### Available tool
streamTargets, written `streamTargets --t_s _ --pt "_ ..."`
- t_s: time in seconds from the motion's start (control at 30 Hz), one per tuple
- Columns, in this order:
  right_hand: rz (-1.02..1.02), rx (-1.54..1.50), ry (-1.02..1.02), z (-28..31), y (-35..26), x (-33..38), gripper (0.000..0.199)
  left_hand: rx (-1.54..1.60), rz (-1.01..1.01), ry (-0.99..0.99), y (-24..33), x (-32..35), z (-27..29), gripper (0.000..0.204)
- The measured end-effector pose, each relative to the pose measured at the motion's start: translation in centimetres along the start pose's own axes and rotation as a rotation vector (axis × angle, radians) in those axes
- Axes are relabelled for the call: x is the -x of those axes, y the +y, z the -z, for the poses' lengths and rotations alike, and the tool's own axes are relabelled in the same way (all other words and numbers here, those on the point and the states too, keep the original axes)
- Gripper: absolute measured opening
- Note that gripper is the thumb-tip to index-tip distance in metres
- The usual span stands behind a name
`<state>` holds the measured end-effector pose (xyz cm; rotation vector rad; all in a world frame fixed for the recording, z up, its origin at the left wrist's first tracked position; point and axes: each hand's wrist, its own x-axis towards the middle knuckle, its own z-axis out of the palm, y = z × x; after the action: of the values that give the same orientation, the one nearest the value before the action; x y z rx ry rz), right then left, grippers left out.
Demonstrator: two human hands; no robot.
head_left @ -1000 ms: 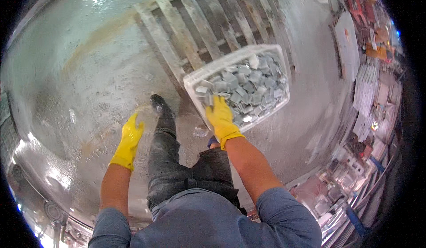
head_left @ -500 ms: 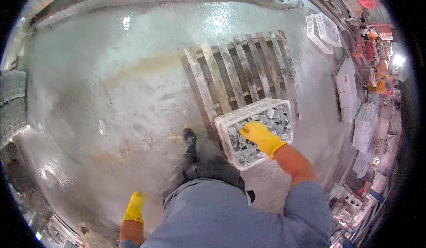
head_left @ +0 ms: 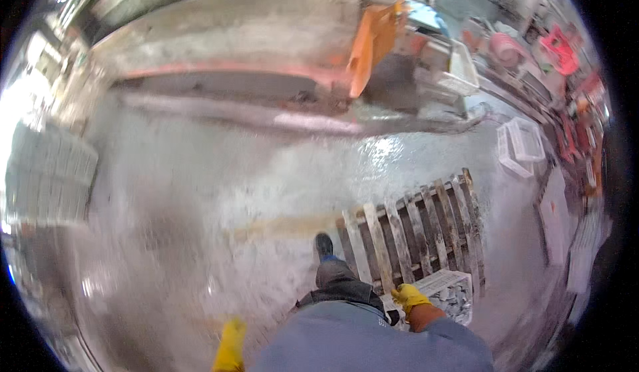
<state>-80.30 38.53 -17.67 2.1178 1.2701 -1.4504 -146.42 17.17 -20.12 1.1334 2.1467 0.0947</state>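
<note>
A white plastic crate (head_left: pixel 436 283) full of small grey, flat-looking pieces (head_left: pixel 454 300) stands at the near end of a wooden pallet (head_left: pixel 426 229), low and right of the middle. My right hand (head_left: pixel 409 297), in a yellow glove, is at the crate's left end with its fingers curled in. Whether it grips the rim or holds something cannot be made out. My left hand (head_left: pixel 231 347), also gloved in yellow, hangs at my left side, away from any object. Motion smears its fingers.
My boot (head_left: pixel 323 245) is on the wet floor left of the pallet. White baskets (head_left: pixel 522 142) stand farther right, near red and orange items. An orange panel (head_left: pixel 374 45) leans by a low kerb (head_left: pixel 253 113) at the back. Stacked grey crates (head_left: pixel 50 175) line the left.
My view has tilted up, so the crate and pallet sit lower. My right hand has moved from over the grey pieces to the crate's left end. My foot has stepped forward.
</note>
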Motion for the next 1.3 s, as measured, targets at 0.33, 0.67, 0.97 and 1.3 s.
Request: streamTargets --t_s 0.33,0.67,0.97,1.3 --pt "0.717 0.485 0.294 19.5 -33.8 -15.6 0.033 0.187 0.200 -0.256 13.1 -16.5 6.1 0.048" --pt "1.018 -0.156 0.460 19.4 -65.6 -22.6 0.021 0.322 0.296 -0.164 9.9 -29.3 15.6 0.051" --pt "0.173 0.633 -0.051 9.9 -60.0 -26.8 0.075 0.119 0.145 0.045 4.0 -50.4 28.7 0.042" --pt "-0.043 0.498 0.062 14.8 -90.8 -32.9 0.080 0.657 -0.030 0.588 17.6 -66.3 60.9 0.031"
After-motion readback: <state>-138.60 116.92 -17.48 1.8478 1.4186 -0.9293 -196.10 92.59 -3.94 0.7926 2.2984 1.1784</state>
